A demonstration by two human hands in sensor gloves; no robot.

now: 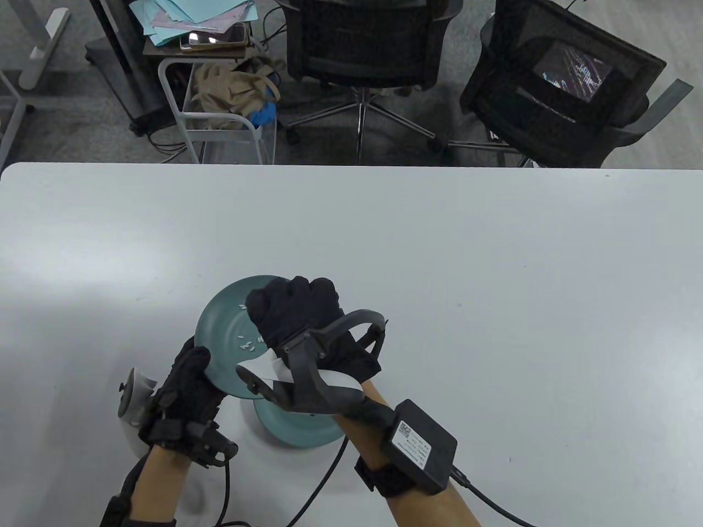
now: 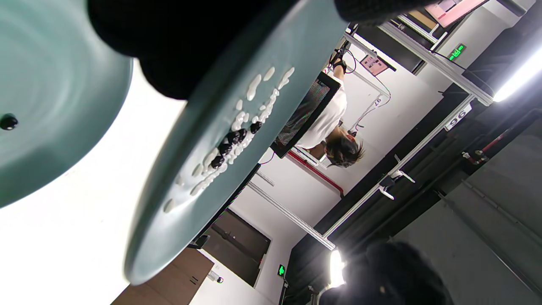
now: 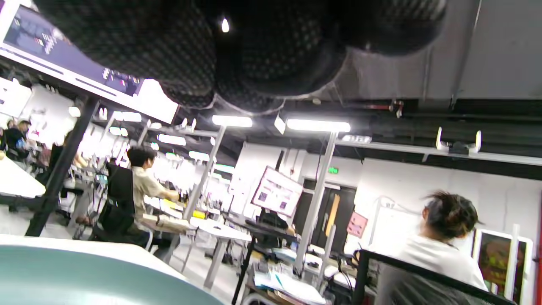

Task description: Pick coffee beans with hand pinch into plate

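Dark brown coffee beans (image 2: 235,142), only a few, sit in a short row on the face of a teal plate (image 1: 225,324), mixed into a scatter of pale, rice-like grains (image 1: 248,345). In the left wrist view the row runs along the plate's slope; each bean is too small to tell which way its own long axis points. In the table view only the pale grains show.

This plate is tilted and held off the white worktop (image 1: 494,274). The left hand (image 1: 184,384) grips its near-left rim, fingers curled around the edge. A second teal plate (image 1: 299,428) lies flat on the worktop just below and toward the person, partly under the tilted one. A single dark bean (image 2: 8,122) rests on it in the left wrist view.

The right hand (image 1: 299,318) hangs directly over the tilted plate, its fingers bunched together and pointing down toward the grains. Whether a bean is pinched between the fingertips cannot be told; the right wrist view shows only the curled fingers (image 3: 237,63) close to the lens.

The beans lie just below and slightly left of the right hand's fingertips, so that hand is the nearer free one. The likely next move is a short downward pinch, then a carry toward the person to the flat plate.
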